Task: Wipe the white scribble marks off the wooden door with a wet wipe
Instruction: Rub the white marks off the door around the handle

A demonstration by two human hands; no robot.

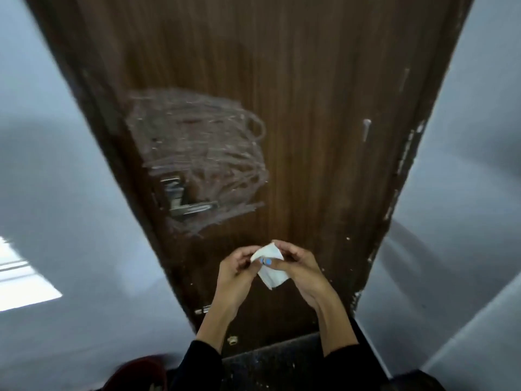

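Both hands met in front of the lower part of the wooden door [310,108], working a single white wet wipe [269,268] between them. The left hand [238,270] had its fingers curled round the wipe's left side, and the right hand [298,266] pinched its right side, one blue-painted nail showing against the white. The wipe looked partly folded or bunched, held clear of the door and not touching it. The step in hand seemed to be readying the wipe, opening or refolding it into a pad, with no wiping begun: the scribble marks [197,153] stood as one dense white patch on the door's left half, well above the hands and apparently whole. The patch ran down around the one metal door handle [183,200], so some strokes lay just beside and under the lever. The next move would likely call for one hand to take the wipe flat under the fingers, lift it to the patch and press while rubbing, taking care around the handle. A separate short pale streak [366,129] showed on the door's right side; whether it was another mark or a fitting could not be told through the blur.
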